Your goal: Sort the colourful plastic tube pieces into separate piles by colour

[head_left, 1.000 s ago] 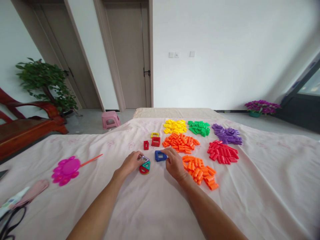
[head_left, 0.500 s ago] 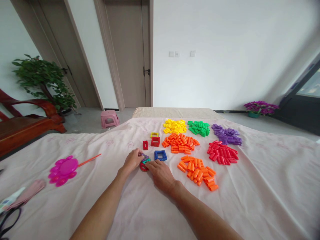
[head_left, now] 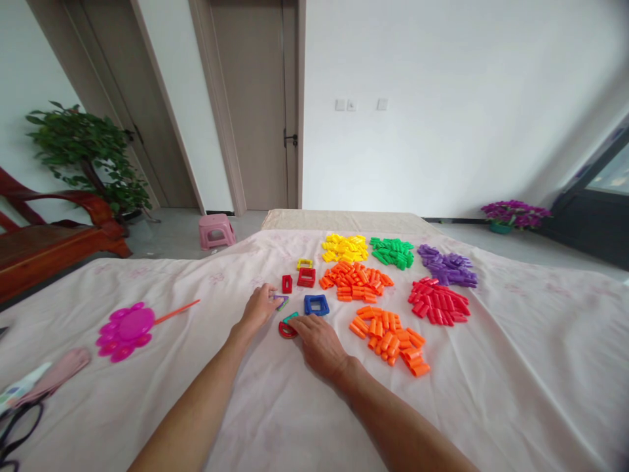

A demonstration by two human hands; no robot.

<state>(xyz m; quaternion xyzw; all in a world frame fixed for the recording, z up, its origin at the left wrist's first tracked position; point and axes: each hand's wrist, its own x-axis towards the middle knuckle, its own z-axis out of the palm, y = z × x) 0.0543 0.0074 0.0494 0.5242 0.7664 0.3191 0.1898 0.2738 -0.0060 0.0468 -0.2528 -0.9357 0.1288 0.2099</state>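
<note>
My left hand pinches a small purple triangular frame tile just above or on the cloth. To its right, my right hand has its fingertips closed on a teal frame tile. A red rounded frame tile lies against the teal one, partly under those fingers. Beyond the hands are a blue square frame stack, a red square frame stack, a small red rectangular frame and a yellow frame.
Piles of orange tubes, red tubes, yellow pieces, green pieces and purple pieces lie on the right. A pink flower-shaped toy and glasses lie left on the pale tablecloth.
My left hand has drawn the purple tile up and leftward, apart from the teal and red tiles. My right hand has stayed nearly in place. The view has shifted slightly.
</note>
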